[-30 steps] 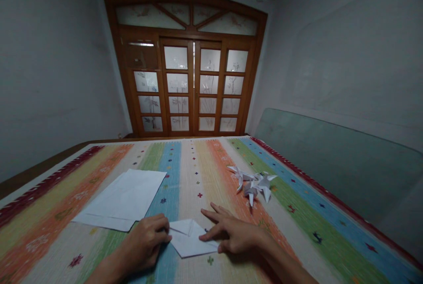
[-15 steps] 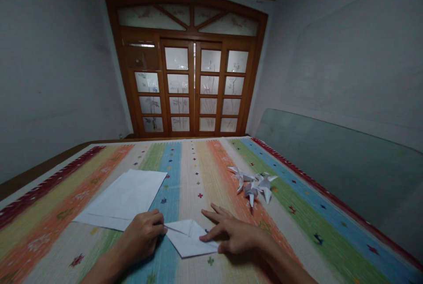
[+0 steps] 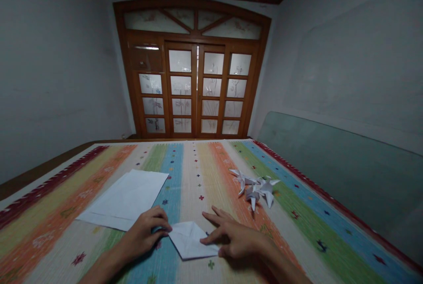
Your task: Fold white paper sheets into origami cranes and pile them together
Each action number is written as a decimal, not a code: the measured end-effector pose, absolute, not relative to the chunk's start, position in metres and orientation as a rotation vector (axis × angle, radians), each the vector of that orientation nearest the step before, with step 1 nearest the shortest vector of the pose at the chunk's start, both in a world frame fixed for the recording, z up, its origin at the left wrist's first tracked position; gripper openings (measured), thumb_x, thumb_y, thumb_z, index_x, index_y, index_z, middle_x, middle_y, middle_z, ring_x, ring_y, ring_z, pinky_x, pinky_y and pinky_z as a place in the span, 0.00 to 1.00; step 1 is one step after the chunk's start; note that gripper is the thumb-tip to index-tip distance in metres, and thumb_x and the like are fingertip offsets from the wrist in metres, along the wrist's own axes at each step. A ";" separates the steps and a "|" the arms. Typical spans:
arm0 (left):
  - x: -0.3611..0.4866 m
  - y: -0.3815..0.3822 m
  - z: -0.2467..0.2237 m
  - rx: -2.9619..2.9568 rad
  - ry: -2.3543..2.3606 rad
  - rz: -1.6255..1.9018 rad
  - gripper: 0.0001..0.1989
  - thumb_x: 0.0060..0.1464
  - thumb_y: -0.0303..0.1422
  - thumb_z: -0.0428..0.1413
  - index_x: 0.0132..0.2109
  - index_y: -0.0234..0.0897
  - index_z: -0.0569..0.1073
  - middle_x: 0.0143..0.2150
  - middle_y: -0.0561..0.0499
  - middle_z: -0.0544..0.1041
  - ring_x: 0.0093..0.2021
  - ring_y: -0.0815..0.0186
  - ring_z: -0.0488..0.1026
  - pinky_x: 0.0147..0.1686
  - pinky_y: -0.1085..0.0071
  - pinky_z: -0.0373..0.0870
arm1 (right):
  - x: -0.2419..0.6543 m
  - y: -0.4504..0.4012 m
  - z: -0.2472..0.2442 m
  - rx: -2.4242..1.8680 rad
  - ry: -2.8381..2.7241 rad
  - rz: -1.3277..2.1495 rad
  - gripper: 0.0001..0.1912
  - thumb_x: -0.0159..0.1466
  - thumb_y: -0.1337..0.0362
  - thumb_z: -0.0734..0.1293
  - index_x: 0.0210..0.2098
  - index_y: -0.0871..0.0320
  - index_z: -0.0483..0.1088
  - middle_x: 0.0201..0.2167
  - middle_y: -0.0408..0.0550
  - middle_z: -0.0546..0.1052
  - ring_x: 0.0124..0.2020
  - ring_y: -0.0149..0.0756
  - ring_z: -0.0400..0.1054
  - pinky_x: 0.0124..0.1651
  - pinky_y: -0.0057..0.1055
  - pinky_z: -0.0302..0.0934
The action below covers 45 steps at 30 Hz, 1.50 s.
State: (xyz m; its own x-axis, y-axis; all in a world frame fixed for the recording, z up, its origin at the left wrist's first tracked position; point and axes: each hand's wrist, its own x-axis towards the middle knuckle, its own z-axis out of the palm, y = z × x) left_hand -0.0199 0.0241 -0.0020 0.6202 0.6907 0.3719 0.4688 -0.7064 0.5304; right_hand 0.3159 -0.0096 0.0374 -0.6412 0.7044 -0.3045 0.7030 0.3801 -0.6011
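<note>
**One piece under my hands, a pile of folded figures beyond it**

The folded paper [image 3: 190,241] lies flat on the striped woven cover [image 3: 194,173] of the bed, right in front of me, and it's the piece I'm working on. It comes to a point towards me, and a diagonal crease and a layered flap show on its top face.

My left hand [image 3: 142,233] sits just left of the folded paper, fingers curled in and their tips at its left corner. The hand is closed up, but I can't tell from this view whether it's actually pinching the paper. My right hand [image 3: 236,240] is open, fingers spread, with the index fingertip [image 3: 206,241] resting on the right part of the folded paper, pressing rather than gripping.

As far as I can judge, some work is done: beyond the folded paper and to the right lies a cluster of spiky white paper figures [image 3: 256,190], tangled enough that I can't count them. The piece under my hands is only part-folded, with no spikes yet. Beyond it to the left, the white paper sheets [image 3: 125,200] lie flat and stacked, apparently unfolded, so those remain.
</note>
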 end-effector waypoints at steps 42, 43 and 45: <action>0.026 -0.017 0.000 2.958 0.745 0.702 0.25 0.53 0.14 0.50 0.53 0.40 0.75 0.52 0.44 0.83 0.49 0.51 0.76 0.45 0.55 0.79 | 0.287 -0.018 -0.013 -0.971 -2.164 0.545 0.10 0.67 0.69 0.64 0.43 0.55 0.77 0.41 0.51 0.81 0.46 0.43 0.73 0.54 0.40 0.66; 0.026 -0.017 0.002 2.942 0.745 0.685 0.24 0.54 0.15 0.50 0.53 0.39 0.75 0.52 0.43 0.82 0.49 0.51 0.76 0.45 0.55 0.79 | 0.287 -0.019 -0.013 -0.969 -2.163 0.541 0.12 0.68 0.70 0.63 0.44 0.55 0.77 0.42 0.51 0.81 0.47 0.43 0.73 0.54 0.40 0.67; 0.028 -0.020 0.006 2.905 0.739 0.672 0.22 0.55 0.17 0.50 0.52 0.39 0.75 0.52 0.42 0.82 0.49 0.51 0.76 0.45 0.56 0.80 | 0.286 -0.021 -0.013 -0.997 -2.160 0.520 0.14 0.69 0.70 0.63 0.48 0.55 0.77 0.49 0.54 0.79 0.52 0.44 0.72 0.56 0.41 0.67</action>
State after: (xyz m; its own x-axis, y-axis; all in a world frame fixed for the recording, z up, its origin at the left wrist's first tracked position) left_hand 0.0277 -0.0198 0.0062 0.7891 0.4694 0.3963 0.4391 -0.8821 0.1706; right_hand 0.2863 -0.0206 -0.0133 -0.4654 0.7781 0.4218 0.5010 0.6245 -0.5992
